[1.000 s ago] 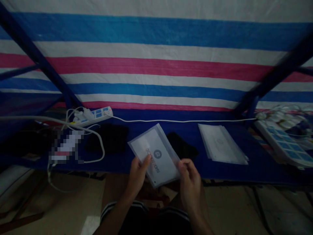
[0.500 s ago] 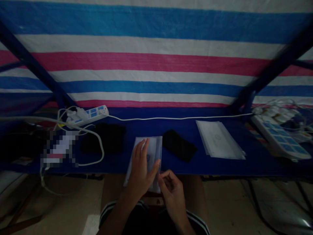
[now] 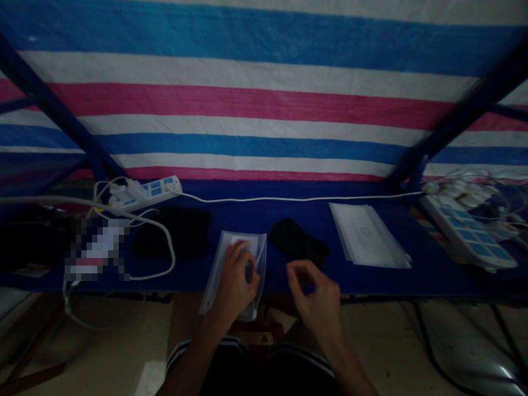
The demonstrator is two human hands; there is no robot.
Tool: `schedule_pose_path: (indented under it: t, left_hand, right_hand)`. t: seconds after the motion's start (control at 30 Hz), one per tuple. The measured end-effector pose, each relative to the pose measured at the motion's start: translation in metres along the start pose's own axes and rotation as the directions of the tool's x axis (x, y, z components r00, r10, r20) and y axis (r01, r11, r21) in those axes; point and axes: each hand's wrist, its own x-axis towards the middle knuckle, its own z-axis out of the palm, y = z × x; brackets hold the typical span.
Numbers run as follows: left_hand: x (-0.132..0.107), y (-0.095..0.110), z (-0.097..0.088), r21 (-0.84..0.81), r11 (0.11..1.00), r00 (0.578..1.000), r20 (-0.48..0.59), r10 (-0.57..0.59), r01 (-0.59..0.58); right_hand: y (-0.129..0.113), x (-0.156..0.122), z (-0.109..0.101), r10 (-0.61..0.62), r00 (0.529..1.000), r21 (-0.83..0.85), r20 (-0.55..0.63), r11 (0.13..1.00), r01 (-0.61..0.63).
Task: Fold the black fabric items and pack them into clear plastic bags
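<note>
Left hand is down on a clear plastic pouch lying on the blue counter, just in front of the person's lap, slightly tilted, long axis running front to back. Left fingers are curled over the middle of the pouch and pressing on it, and they cover most of it. A white card shows inside at the far end; whatever else is under the hand is hidden. Right hand is apart from the pouch, over the front edge of the counter, holding nothing. Its fingers are loosely curled, with a narrow gap at the thumb. Nearest thing to it is a black cloth, just beyond the pouch. For clean handling: keep the left palm flat and the pressure even so the card stays square and the film doesn't crease, and keep the pouch off the black cloth. Farther along the counter sits a stack of clear pouches; a power strip and its white cable run along the back, clear of the work.
</note>
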Motion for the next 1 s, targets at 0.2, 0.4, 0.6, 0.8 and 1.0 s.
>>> schedule_pose_path:
  t: [0.2,0.4,0.6,0.8,1.0]
  left_hand:
    - [0.005,0.002,0.001,0.050,0.998,1.000,0.010,0.022,-0.022]
    - [0.012,0.002,0.003,0.070,0.997,0.999,0.024,0.025,-0.027]
    - [0.022,0.000,0.008,0.073,0.997,1.000,0.021,0.019,-0.021]
    - [0.034,-0.002,0.015,0.053,0.999,1.000,-0.012,0.000,0.000]
    - [0.045,-0.002,0.019,0.043,0.999,1.000,-0.008,-0.030,0.030]
  right_hand:
    - [0.044,0.074,-0.027,-0.047,0.999,-0.463,-0.028,0.886,0.029]
    - [0.058,0.091,-0.021,0.193,0.970,-0.613,0.148,0.787,-0.063]
    - [0.056,0.091,-0.016,0.250,0.943,-0.592,0.220,0.803,-0.075]
    - [0.055,0.087,-0.023,0.213,0.961,-0.310,0.178,0.939,-0.150]
    - [0.047,0.076,-0.015,0.315,0.898,0.239,0.308,0.888,-0.393]
